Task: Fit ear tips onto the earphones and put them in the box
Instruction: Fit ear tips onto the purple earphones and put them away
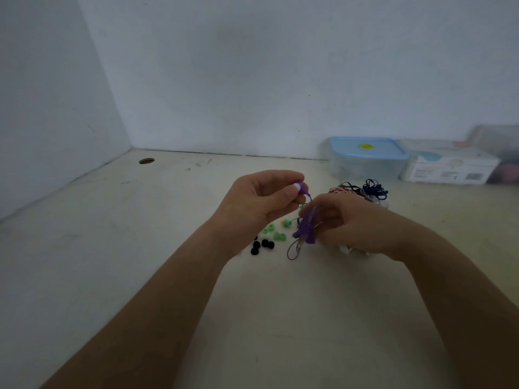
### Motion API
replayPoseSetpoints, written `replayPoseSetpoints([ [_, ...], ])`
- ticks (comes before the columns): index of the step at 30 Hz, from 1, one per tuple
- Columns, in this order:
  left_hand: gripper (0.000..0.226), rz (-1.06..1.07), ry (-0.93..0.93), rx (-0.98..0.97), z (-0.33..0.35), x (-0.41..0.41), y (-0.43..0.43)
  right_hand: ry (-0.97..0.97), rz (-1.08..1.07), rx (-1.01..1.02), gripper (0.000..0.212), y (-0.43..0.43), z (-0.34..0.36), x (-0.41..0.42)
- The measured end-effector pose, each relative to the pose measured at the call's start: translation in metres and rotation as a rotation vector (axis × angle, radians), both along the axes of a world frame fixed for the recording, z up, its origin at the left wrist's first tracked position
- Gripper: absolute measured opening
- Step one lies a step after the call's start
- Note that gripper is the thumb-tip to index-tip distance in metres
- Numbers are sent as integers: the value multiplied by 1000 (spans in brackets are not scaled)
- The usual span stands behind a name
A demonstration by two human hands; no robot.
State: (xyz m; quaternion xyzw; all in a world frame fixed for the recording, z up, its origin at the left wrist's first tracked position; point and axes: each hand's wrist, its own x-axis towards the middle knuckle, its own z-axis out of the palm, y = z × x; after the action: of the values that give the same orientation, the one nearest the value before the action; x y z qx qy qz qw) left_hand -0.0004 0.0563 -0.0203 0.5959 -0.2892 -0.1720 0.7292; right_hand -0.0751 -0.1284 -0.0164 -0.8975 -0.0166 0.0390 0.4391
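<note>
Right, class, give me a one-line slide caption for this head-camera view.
Left hand pinches a purple earbud while the right hand holds its bundled cable, with loose ear tips on the table.

A: How does the right hand grip the cord?
B: Hidden; its back faces us and covers the fingertips. It also covers most of something white on the tabletop.
A: And the earbud in the left hand?
B: Thumb and fingers hide most of it. Whether a tip is on, I can't tell.
A: The tabletop's far right corner?
B: Blurred. The white box's print is too small to read, and the containers behind it are cut by the right edge.
</note>
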Motion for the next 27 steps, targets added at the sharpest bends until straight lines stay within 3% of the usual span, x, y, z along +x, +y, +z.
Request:
replayPoseSetpoints([
  [7,21,-32,82,-102,2,-1,0,-91,-60,-2,6,0,-1,-1],
  [15,22,81,-13,49,5,0,3,-288,-310,457,16,-13,7,1],
  [22,24,108,-240,337,-5,-5,-2,-447,-348,505,8,-13,11,-1],
  [27,27,91,-73,226,-8,-6,-8,-442,-288,381,13,-11,11,-2],
])
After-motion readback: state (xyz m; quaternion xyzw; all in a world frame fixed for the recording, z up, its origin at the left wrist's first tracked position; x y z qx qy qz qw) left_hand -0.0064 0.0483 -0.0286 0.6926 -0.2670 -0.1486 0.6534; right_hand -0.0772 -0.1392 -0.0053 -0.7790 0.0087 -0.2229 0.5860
